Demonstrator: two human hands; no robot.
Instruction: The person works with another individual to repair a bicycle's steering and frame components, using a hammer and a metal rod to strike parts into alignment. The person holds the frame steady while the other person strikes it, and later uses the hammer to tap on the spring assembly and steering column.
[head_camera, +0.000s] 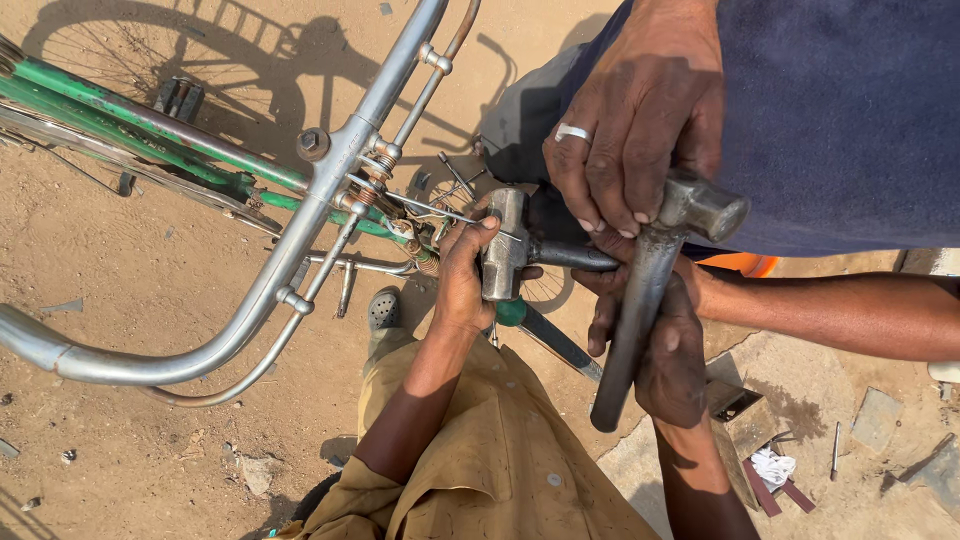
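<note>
bicycle (150, 135): green frame, chrome handlebar, on sandy ground | hammer (655, 290): grey, worn, right hand (672, 365) fingers wrapped on its handle | metal part (505, 245): left hand (462, 280) fingers pressed against it | another person's ringed hand (630, 130) covers the hammer head

Hard, bright sunlight falls from high up, throwing crisp dark shadows: the bicycle (250, 200) casts a sharp wheel-and-frame shadow on the sandy ground (120, 300) at top left, and the hands lay dark patches on each other and on the hammer (660, 270). Glare shines off the chrome handlebar (200, 340) and the hammer head, while the pale ground is close to washed out. The picture is sharp in the middle with no motion blur, and the wide lens bends straight lines slightly toward the edges.
</note>
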